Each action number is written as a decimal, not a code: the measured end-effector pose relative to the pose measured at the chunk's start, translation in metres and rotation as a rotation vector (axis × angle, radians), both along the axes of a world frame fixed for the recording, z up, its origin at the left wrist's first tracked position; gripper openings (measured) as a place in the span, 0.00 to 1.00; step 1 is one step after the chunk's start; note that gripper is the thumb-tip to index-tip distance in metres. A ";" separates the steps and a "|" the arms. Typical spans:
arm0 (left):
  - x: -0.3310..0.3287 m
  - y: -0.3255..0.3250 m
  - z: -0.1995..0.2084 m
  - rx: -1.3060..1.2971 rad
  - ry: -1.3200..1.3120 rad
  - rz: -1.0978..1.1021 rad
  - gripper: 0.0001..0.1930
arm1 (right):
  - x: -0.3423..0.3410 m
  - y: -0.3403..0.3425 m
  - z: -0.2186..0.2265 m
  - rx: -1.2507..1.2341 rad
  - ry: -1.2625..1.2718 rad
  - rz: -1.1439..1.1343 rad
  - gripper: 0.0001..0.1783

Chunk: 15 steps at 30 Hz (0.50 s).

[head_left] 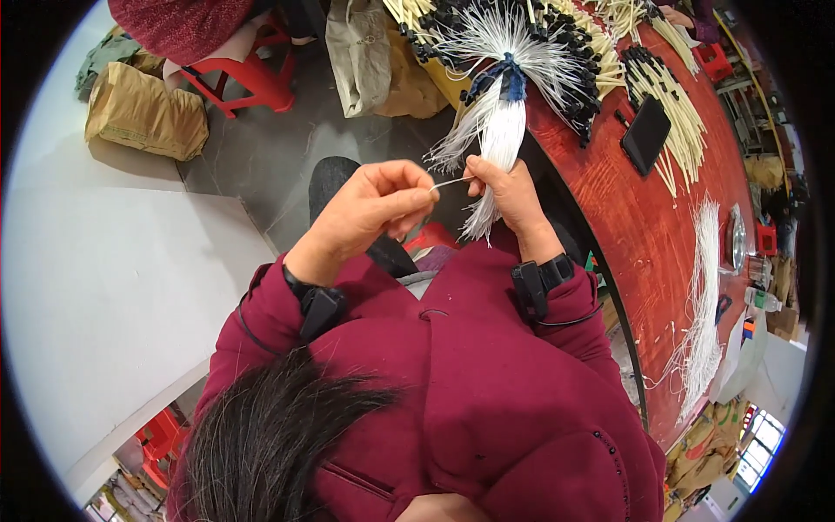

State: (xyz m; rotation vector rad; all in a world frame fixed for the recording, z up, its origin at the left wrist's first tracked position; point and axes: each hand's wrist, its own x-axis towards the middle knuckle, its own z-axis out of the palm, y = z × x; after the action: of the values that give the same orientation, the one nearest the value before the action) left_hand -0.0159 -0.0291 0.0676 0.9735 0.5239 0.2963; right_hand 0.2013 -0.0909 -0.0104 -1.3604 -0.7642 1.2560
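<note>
A bundle of thin white cords (502, 130) hangs over the table edge in front of me. A dark blue cloth strip (511, 80) is wound around its upper part, and loose white ends fan out above it. My right hand (515, 198) is closed around the lower part of the bundle, thumb on top. Between finger and thumb, my left hand (374, 204) pinches the end of a single white cord (450, 182). That cord runs across to the right thumb. More cord ends show below the right hand.
The curved red table (609, 239) holds pale sticks with black ends (665, 96), a black phone (645, 135) and another white cord bundle (703, 304). Red stools (252, 83), a brown paper sack (143, 113) and a seated person are at far left. A white panel (113, 304) stands left.
</note>
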 end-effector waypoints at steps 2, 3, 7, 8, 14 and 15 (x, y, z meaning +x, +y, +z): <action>0.018 -0.001 -0.007 0.029 -0.104 0.207 0.05 | -0.002 0.001 0.001 0.001 0.009 -0.007 0.10; 0.026 0.000 -0.009 0.044 -0.157 0.311 0.05 | -0.003 0.001 0.002 -0.002 0.018 -0.019 0.10; 0.056 0.008 -0.007 -0.271 -0.243 0.399 0.06 | -0.004 0.001 0.002 0.001 0.045 -0.037 0.10; 0.057 0.015 -0.009 -0.266 -0.245 0.403 0.06 | -0.004 0.001 0.001 0.002 0.055 -0.041 0.10; 0.041 0.050 -0.060 0.990 0.187 0.553 0.04 | 0.003 0.000 0.001 -0.012 0.009 0.007 0.08; 0.035 0.053 -0.068 1.281 0.255 0.547 0.04 | 0.003 0.000 0.001 -0.014 0.014 0.010 0.08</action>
State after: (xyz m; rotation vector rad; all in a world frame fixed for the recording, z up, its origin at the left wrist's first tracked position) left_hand 0.0188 0.0240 -0.0001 2.1168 0.8479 1.0854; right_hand 0.2043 -0.0912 -0.0094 -1.3591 -0.7547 1.2792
